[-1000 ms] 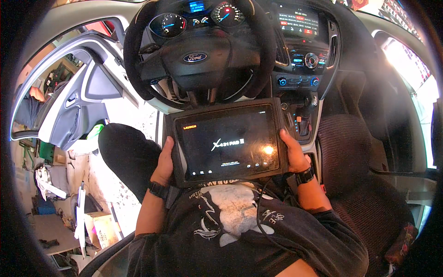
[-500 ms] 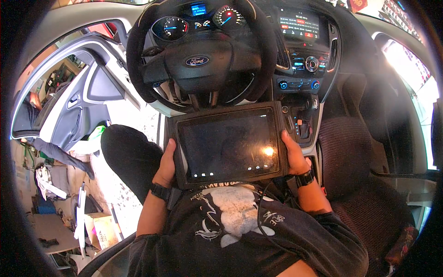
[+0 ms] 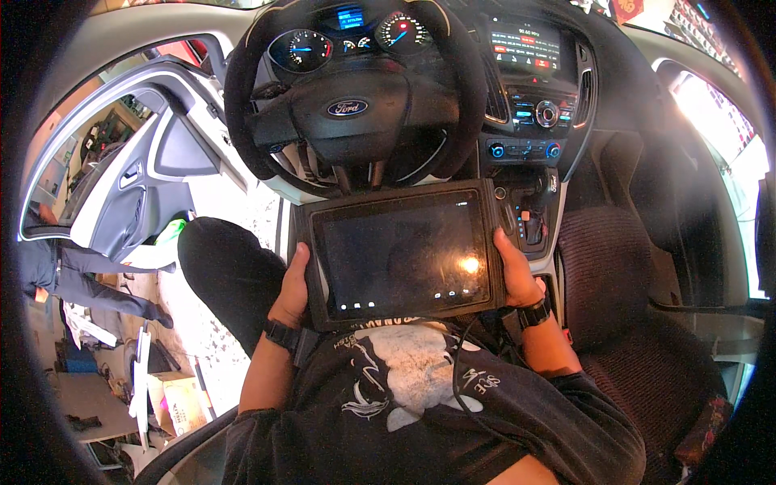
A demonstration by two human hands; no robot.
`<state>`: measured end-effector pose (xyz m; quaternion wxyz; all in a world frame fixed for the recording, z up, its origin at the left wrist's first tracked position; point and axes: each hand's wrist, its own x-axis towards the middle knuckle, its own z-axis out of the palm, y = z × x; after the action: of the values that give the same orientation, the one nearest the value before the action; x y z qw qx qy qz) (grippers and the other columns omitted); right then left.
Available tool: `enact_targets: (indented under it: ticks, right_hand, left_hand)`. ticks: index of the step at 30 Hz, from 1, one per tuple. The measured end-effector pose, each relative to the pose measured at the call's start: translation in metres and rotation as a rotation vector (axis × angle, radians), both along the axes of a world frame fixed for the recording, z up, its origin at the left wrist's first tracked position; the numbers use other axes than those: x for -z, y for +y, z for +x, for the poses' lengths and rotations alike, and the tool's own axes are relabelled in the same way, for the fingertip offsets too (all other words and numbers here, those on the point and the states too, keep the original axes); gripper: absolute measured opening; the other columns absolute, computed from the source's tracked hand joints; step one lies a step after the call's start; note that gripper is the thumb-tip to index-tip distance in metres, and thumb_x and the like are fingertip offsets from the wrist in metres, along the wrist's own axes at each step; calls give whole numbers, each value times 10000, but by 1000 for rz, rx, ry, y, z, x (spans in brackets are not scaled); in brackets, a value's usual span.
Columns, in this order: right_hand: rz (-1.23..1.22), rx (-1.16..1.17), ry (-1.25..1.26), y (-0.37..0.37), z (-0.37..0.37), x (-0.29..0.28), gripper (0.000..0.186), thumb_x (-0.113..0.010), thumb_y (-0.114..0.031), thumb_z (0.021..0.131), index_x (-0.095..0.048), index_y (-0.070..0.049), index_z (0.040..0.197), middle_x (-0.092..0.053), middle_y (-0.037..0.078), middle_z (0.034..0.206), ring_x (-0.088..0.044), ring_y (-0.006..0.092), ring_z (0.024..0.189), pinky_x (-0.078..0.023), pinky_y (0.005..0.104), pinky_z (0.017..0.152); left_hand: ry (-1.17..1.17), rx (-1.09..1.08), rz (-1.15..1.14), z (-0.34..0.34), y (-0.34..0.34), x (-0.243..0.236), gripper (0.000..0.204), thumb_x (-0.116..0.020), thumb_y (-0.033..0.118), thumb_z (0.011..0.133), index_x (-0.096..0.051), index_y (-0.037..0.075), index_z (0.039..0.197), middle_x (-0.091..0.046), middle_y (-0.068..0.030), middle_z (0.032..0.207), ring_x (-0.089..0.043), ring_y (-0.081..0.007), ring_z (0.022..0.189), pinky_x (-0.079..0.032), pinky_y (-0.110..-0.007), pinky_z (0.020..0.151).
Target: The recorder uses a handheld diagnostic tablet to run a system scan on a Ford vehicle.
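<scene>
A tablet [image 3: 396, 250] in a thick black case rests across my lap, its screen dark apart from small icons along the lower edge and a bright reflection at the right. My left hand [image 3: 293, 287] is closed on its left edge, thumb on the frame. Round the right edge my right hand [image 3: 515, 271] grips it the same way, with the fingers partly hidden beneath. A black cable [image 3: 457, 364] runs down from the tablet's lower side over my shirt. Just beyond the tablet stands the steering wheel [image 3: 349, 121].
The lit instrument cluster [image 3: 347, 40] sits behind the wheel. To its right are the centre screen [image 3: 525, 44], the gear lever [image 3: 533, 214] and the passenger seat [image 3: 622, 299]. At left the car door [image 3: 153, 162] hangs open; a person in dark clothes [image 3: 97, 275] is outside, near a cardboard box [image 3: 179, 400].
Outside the open door, the other person has moved, and more of their body and a hand now show. My hands and the tablet have barely shifted.
</scene>
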<state>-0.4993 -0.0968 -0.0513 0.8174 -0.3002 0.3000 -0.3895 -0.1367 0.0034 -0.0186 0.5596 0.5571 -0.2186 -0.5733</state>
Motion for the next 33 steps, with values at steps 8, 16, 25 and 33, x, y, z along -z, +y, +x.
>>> enact_targets:
  ticks: [8, 16, 25, 33]
  right_hand:
    - [-14, 15, 7, -1, 0, 4, 552, -499, -483, 1065, -558, -26, 1369, -698, 126, 1231, -718, 211, 1031, -606, 368, 891]
    - [-27, 14, 33, 0, -1, 0, 549, -492, -480, 1070, -556, -26, 1372, -701, 125, 1228, -723, 206, 1021, -611, 361, 880]
    - [-33, 26, 41, 0, 0, 0, 549, -499, -478, 1066, -557, -22, 1366, -704, 127, 1217, -726, 207, 1015, -615, 359, 872]
    - [-41, 25, 37, 0, 1, 0, 552, -505, -476, 1064, -557, -17, 1366, -704, 129, 1212, -728, 202, 1000, -618, 349, 857]
  left_hand:
    - [11, 8, 0, -1, 1, -2, 593, -432, 536, 1077, -610, 22, 1313, -696, -124, 1185, -671, -224, 1031, -529, -339, 944]
    - [24, 24, 11, 7, 0, 9, 602, -441, 546, 1071, -599, 27, 1333, -688, -126, 1206, -664, -224, 1053, -525, -339, 955]
    - [8, 37, 9, 5, -1, 7, 604, -433, 547, 1073, -588, 31, 1347, -682, -125, 1212, -659, -225, 1058, -523, -338, 950]
    - [41, 29, 12, 3, 0, 4, 589, -419, 535, 1081, -604, 34, 1327, -693, -117, 1190, -665, -213, 1041, -526, -334, 938]
